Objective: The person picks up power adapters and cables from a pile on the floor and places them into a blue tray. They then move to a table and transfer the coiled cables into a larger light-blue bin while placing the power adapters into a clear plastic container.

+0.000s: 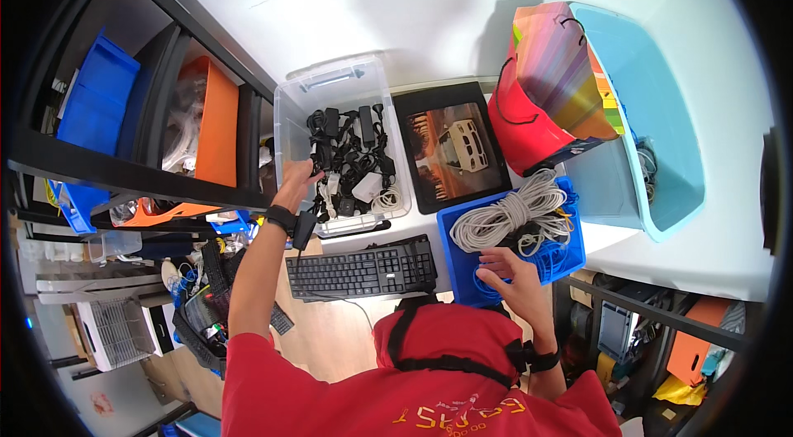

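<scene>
My left hand [297, 182] reaches over the left wall of a clear plastic box [401, 183], its fingertips close to black cables [353, 155]. Whether the fingers grip a cable is unclear. Black power adapters [367, 126] and a white adapter [368, 188] lie tangled in this box. By my left wrist strap is a black block [303, 230] with a thin cable. My right hand [513, 281], fingers apart and curved, hovers over the near edge of a blue bin [455, 273]. The bin holds a tied grey cable bundle [511, 214] and blue cables [548, 260].
Between the containers lies a black panel with a car picture [455, 152]. A black keyboard [365, 270] sits at the front edge. To the right stand a red paper bag [526, 133] and a light-blue tub [672, 201]. A black-framed shelf [124, 170] rises at left.
</scene>
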`<state>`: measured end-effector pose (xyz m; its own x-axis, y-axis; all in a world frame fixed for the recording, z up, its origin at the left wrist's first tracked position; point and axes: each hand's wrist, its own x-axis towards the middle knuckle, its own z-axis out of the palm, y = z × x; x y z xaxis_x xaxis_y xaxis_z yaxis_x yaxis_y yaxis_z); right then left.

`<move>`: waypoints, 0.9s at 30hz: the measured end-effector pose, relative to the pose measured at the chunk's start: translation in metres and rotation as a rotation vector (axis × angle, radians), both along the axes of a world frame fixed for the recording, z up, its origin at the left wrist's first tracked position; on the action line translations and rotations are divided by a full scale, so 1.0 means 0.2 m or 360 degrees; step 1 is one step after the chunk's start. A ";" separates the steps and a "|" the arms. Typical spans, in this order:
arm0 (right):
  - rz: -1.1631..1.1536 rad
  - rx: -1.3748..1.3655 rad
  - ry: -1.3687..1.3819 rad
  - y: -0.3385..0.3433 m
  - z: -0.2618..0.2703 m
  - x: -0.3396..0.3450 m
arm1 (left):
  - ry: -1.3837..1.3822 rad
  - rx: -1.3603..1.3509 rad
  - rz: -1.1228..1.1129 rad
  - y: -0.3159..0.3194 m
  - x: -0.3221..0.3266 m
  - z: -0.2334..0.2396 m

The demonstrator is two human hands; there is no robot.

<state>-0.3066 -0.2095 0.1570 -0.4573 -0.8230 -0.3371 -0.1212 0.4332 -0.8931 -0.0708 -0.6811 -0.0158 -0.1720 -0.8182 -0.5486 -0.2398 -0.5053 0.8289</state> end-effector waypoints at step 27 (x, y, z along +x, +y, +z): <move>0.0003 0.0265 0.0053 0.14 0.01 0.01 | -0.1466 -0.0727 -0.0883 -0.24 -0.06 -0.36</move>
